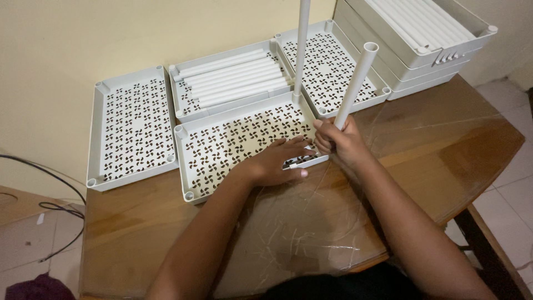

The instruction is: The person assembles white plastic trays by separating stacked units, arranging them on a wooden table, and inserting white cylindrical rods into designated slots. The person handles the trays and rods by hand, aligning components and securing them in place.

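Gripping a white tube [355, 83] near its lower end, right hand [340, 143] has fingers wrapped tight round it at the near right corner of the perforated tray [222, 150], centre of frame; tube leans up & to the right. Left hand [277, 162] lies flat on the tray's near rim, fingers spread, holding nothing. A 2nd tube [302, 44] stands upright in the tray's far right corner. Behind: tray of loose tubes [233, 78], empty perforated tray [133, 128] at left, another [333, 66] at right, stacked trays [422, 39] upper right. All on a wooden table w/ glass top [444, 144]; black cable [50, 205] on floor, lower left
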